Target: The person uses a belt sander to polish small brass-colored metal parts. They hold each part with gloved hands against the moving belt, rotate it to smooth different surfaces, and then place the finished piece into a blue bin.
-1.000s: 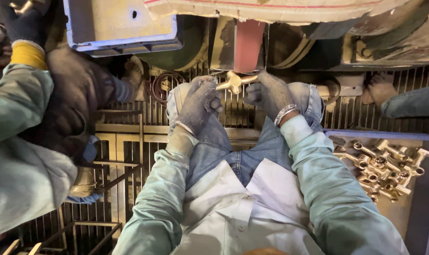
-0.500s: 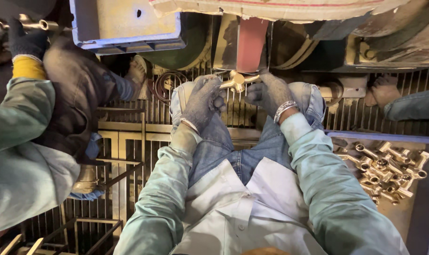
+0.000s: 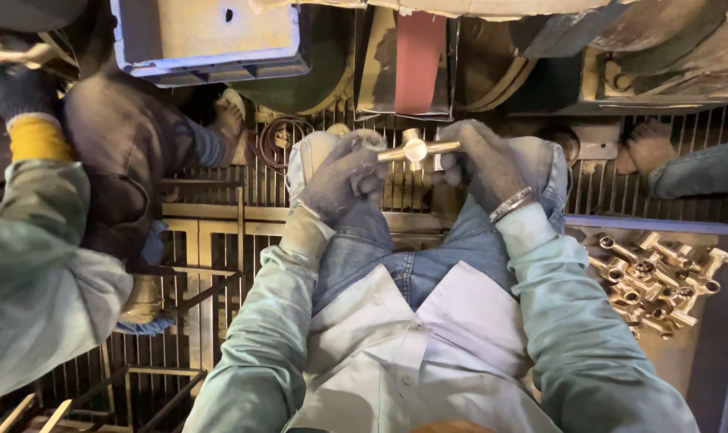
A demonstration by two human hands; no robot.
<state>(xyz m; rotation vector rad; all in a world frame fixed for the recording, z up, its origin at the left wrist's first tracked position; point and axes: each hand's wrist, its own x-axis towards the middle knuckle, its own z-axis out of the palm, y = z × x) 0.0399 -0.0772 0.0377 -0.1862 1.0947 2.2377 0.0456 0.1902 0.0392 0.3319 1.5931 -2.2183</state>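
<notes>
Nearest to me, at the bottom of the frame, I see my own pale sleeves and apron running up to my knees in blue jeans. Just above the knees, in the upper middle of the frame, my 2 gloved hands meet around 1 brass cross fitting. My left hand is curled closed on the fitting's left stub, fingers wrapped over it. My right hand is closed on the right stub, with a metal bracelet showing at the wrist. The fitting's long axis lies left to right across the frame, level between the 2 hands, with a round boss facing up at me and a short stub pointing toward the top of the frame. Both hands sit equally near it; neither leads.

Directly beyond the fitting, toward the top of the frame, stands the red sanding belt, its face upright and in line with the fitting's middle.

At the right edge, a tray holds a heap of similar brass fittings. At the left, another person's sleeve and dark glove reach in, well apart from my hands.
</notes>
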